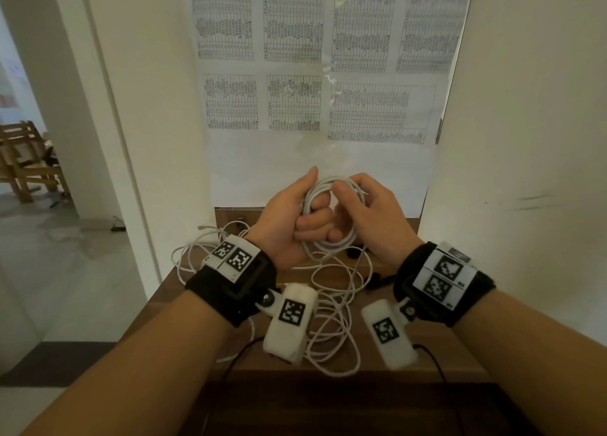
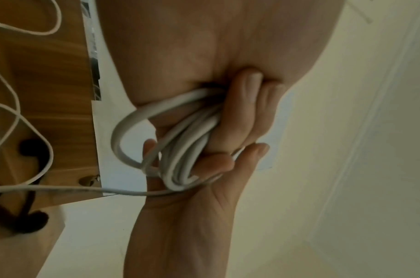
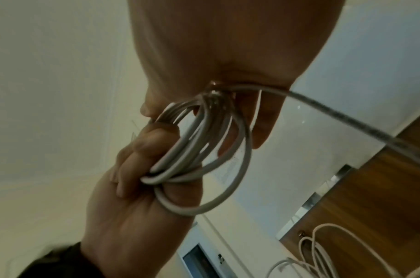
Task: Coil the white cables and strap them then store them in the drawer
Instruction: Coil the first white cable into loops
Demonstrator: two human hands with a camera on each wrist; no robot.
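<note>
A coil of white cable (image 1: 341,240) is held up between both hands above the wooden tabletop (image 1: 427,347). My left hand (image 1: 289,225) grips the coil's left side, its fingers curled through the loops. My right hand (image 1: 364,205) pinches the top right of the coil with thumb and fingers. In the left wrist view the coil (image 2: 187,150) is bunched against my left fingers (image 2: 247,105). In the right wrist view the coil (image 3: 187,161) hangs below my right palm, and a loose tail (image 3: 347,116) trails off toward the table. More loose white cables (image 1: 331,307) lie tangled below.
Black straps (image 1: 353,253) (image 1: 377,281) lie on the wood beside the loose cables. A wall with taped printed sheets (image 1: 295,100) stands right behind the table, with white walls on both sides. A doorway and wooden chairs (image 1: 29,160) are at far left.
</note>
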